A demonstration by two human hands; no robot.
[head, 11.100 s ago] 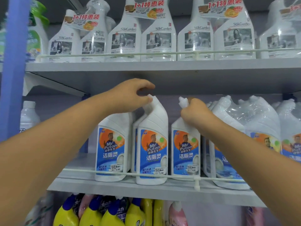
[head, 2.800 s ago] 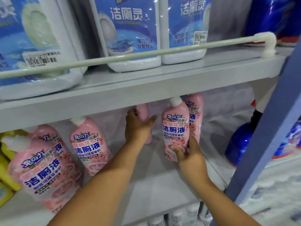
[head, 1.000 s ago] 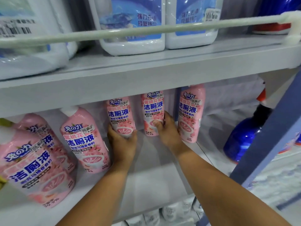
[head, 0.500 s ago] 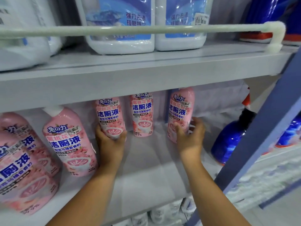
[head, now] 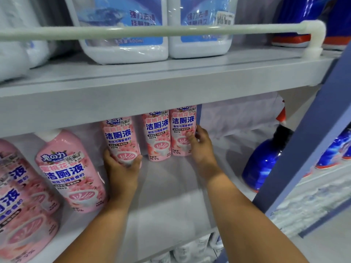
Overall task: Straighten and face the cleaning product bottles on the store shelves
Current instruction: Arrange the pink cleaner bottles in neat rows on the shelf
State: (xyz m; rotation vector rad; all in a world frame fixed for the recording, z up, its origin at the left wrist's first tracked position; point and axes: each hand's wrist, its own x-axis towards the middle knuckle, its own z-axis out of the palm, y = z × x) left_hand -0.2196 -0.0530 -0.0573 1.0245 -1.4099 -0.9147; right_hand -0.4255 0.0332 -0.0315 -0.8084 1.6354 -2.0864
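- Nearest me, my two forearms reach onto the pale grey lower shelf (head: 167, 215), whose middle lies bare between them, giving room to slide bottles forward.
- Left of that gap, big pink plastic toilet-cleaner bottles (head: 70, 171) stand at the front edge, labels outward.
- Further in, my left hand (head: 121, 168) grips the base of a pink bottle with a blue-lettered label (head: 120, 139), fingers curled round both sides; it stands upright, long axis vertical, directly ahead of that hand.
- Just right, apart from my fingers, the middle pink bottle (head: 157, 133) stands touching its neighbour.
- My right hand (head: 199, 143) holds the rightmost pink bottle (head: 182, 128), thumb on its label, fingers wrapped behind its right side.
- I judge these three sit too deep; they need pulling forward.
- Overhead, the upper shelf's edge (head: 152, 92) hides their caps, so lifting room is tight.
- Beyond right, a dark blue bottle (head: 266, 160) stands well apart.
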